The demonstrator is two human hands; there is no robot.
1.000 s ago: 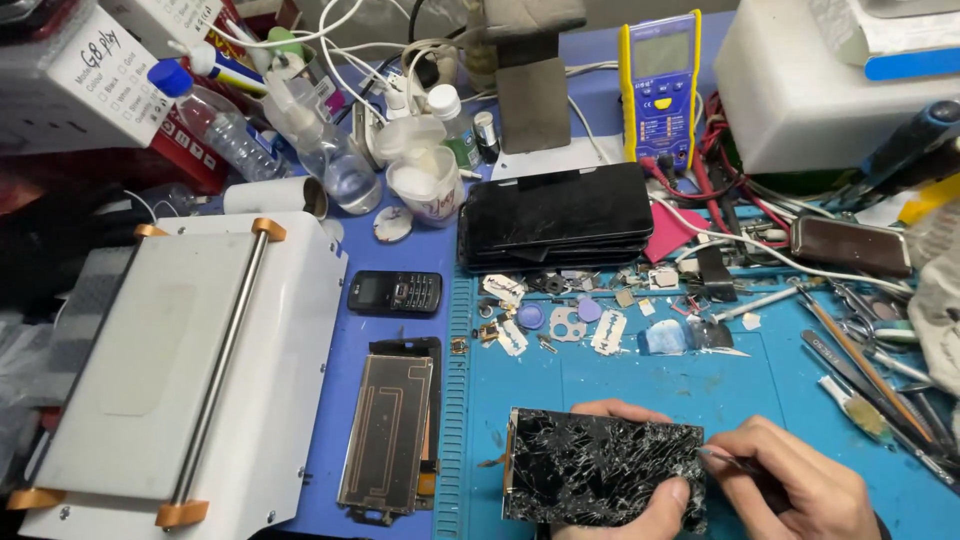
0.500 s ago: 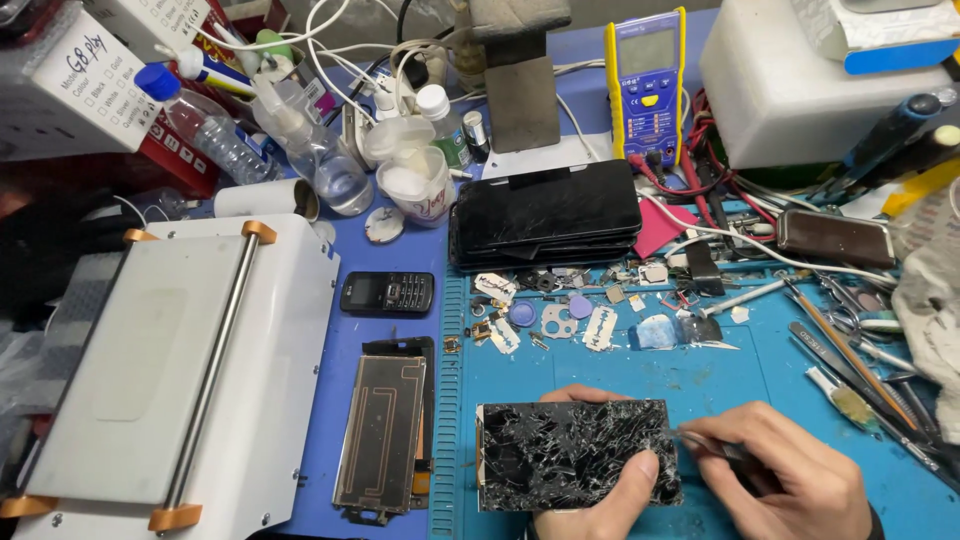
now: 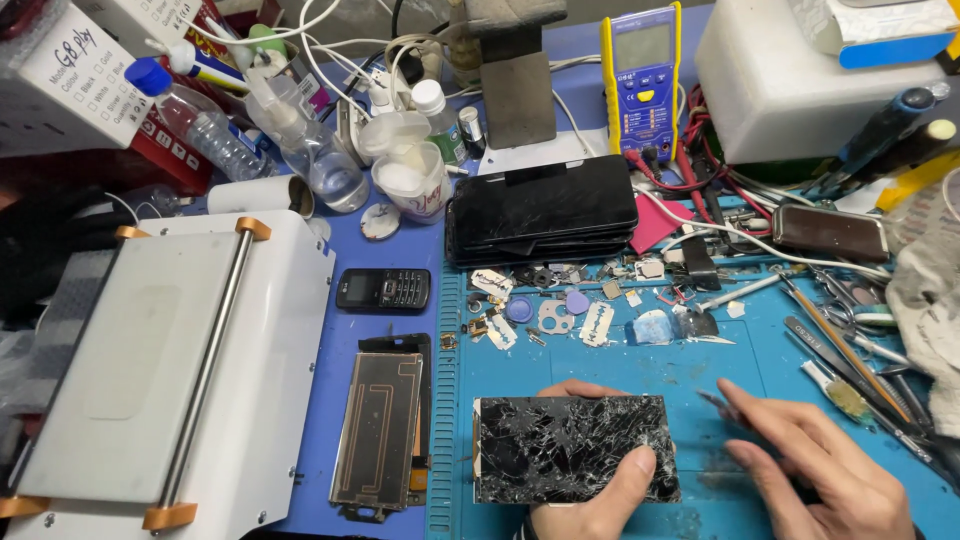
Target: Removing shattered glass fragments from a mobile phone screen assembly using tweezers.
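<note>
A flat rectangular phone screen with badly shattered black glass (image 3: 572, 448) is held at the lower middle of the view, lying on the blue cutting mat (image 3: 700, 370) that covers the surface. It is gripped by the left hand (image 3: 590, 490), whose thumb is pressed on the glass near the right end while fingertips are seen curled over the far edge. The right hand (image 3: 815, 475) is kept just beside the screen's right edge, not touching it, with the fingers drawn together around a thin, dark tool tip (image 3: 712, 400); how tightly it is pinched cannot be told. To the left of the screen, a bare phone frame with a copper-coloured back plate (image 3: 385, 430) is laid near it, and a small black keypad phone (image 3: 383, 289) is placed above that. A white box-shaped machine with a steel bar and orange corner clips (image 3: 160, 370) is set at the far left. Behind the screen, a stack of dark phones (image 3: 545, 212) is seen, with loose razor blades and small parts (image 3: 575, 315) scattered between, and a yellow-edged multimeter (image 3: 642, 75) further back.
</note>
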